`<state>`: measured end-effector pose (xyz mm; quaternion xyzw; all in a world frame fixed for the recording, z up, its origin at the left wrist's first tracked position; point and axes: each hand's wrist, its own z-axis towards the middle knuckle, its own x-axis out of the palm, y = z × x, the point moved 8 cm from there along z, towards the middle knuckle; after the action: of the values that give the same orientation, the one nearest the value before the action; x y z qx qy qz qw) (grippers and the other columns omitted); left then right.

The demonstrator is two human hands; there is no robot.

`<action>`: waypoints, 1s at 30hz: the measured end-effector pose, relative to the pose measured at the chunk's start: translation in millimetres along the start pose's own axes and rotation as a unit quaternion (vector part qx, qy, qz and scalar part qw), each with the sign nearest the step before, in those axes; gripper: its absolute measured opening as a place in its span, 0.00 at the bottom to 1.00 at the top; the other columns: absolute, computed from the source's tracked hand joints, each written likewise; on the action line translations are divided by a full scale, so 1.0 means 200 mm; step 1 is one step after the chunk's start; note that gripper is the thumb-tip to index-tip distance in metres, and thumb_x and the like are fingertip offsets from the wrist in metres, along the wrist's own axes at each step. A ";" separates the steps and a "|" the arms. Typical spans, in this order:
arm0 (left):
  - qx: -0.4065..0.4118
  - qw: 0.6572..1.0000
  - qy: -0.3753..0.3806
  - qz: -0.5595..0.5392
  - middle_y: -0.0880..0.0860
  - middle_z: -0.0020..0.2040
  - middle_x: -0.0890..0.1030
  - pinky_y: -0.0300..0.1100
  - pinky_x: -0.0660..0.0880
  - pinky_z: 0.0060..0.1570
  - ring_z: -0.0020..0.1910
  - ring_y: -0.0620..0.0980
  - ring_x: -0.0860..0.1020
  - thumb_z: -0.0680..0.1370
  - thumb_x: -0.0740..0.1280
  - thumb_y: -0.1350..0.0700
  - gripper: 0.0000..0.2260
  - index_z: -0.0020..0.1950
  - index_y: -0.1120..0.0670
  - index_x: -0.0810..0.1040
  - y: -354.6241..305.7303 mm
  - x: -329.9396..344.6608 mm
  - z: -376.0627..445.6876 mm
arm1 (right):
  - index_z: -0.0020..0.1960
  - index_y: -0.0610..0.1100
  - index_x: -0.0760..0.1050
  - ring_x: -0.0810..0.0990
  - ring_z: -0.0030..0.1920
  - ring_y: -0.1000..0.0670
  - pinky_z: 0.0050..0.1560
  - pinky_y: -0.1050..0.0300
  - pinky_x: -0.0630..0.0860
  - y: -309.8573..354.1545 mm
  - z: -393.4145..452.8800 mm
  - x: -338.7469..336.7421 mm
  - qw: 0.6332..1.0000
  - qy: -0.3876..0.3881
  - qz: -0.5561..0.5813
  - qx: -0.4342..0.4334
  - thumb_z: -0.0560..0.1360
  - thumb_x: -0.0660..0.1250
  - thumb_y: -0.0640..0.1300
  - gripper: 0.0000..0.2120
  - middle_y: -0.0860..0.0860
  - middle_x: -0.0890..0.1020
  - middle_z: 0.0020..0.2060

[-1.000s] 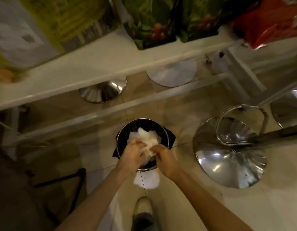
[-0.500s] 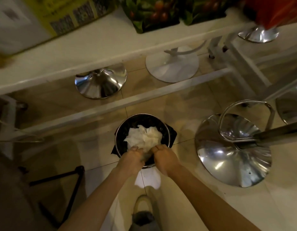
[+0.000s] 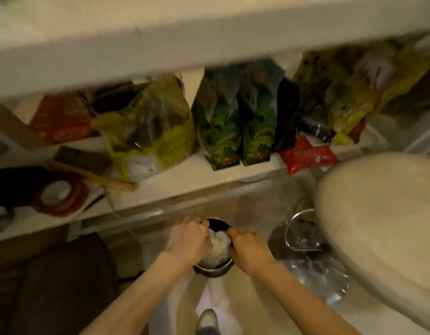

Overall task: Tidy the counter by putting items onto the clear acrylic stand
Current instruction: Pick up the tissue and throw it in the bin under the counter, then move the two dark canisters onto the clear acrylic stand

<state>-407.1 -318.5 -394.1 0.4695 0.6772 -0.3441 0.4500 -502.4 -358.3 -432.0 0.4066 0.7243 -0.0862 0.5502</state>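
Note:
A small round metal bin (image 3: 215,272) with a dark liner stands on the tiled floor below me. A crumpled wad of white paper (image 3: 218,247) fills it. My left hand (image 3: 188,241) is at the wad's left side and my right hand (image 3: 249,250) at its right side. Both have their fingers curled in against the paper, at the bin's rim. The frame is blurred, so the exact grip is unclear. No clear acrylic stand is in view.
A white shelf (image 3: 185,187) above the bin holds green bags (image 3: 233,117), a yellow bag (image 3: 148,131), a red packet (image 3: 308,153) and a tape roll (image 3: 59,194). A cream stool seat (image 3: 383,226) and its chrome base (image 3: 315,274) stand right. A dark seat (image 3: 64,286) is left.
My view has tilted up, so the shelf's bags now show. My hands slid from the bin's near rim to either side of the paper wad, which sits lower in the bin.

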 end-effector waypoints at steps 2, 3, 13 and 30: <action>-0.003 1.000 -0.029 0.005 0.56 0.62 0.75 0.49 0.72 0.56 0.62 0.57 0.72 0.77 0.57 0.50 0.16 0.62 0.54 0.69 0.00 -0.28 -0.13 | 0.66 0.42 0.64 0.75 0.60 0.40 0.56 0.50 0.72 0.11 -0.10 -0.24 0.999 -0.017 -0.020 -0.018 0.77 0.56 0.44 0.18 0.42 0.75 0.62; -0.006 0.999 -0.049 0.005 0.56 0.62 0.75 0.50 0.72 0.57 0.63 0.56 0.72 0.77 0.57 0.50 0.17 0.64 0.54 0.68 0.00 -0.43 -0.19 | 0.65 0.42 0.64 0.76 0.59 0.40 0.55 0.49 0.73 0.16 -0.15 -0.36 0.999 -0.026 -0.029 -0.028 0.77 0.57 0.45 0.18 0.42 0.75 0.61; -0.033 0.940 -0.335 -0.054 0.50 0.62 0.73 0.46 0.73 0.53 0.60 0.51 0.72 0.78 0.56 0.47 0.19 0.67 0.50 0.66 0.23 -1.69 -0.85 | 0.61 0.45 0.67 0.78 0.54 0.44 0.49 0.49 0.76 0.82 -0.52 -1.40 0.957 -0.201 -0.070 -0.198 0.77 0.56 0.49 0.15 0.47 0.78 0.56; -0.225 0.859 -0.433 -0.157 0.54 0.70 0.65 0.45 0.69 0.62 0.67 0.52 0.66 0.71 0.67 0.45 0.37 0.73 0.53 0.51 1.45 -1.87 -1.09 | 0.61 0.47 0.71 0.78 0.50 0.50 0.54 0.51 0.77 1.76 -0.12 -2.07 0.946 -0.196 0.033 -0.255 0.75 0.62 0.48 0.15 0.49 0.81 0.53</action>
<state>-137.8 -152.7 21.2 0.0466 0.5374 -0.4171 0.7314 -252.8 -319.5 49.1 0.2519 0.5860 0.0418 0.7690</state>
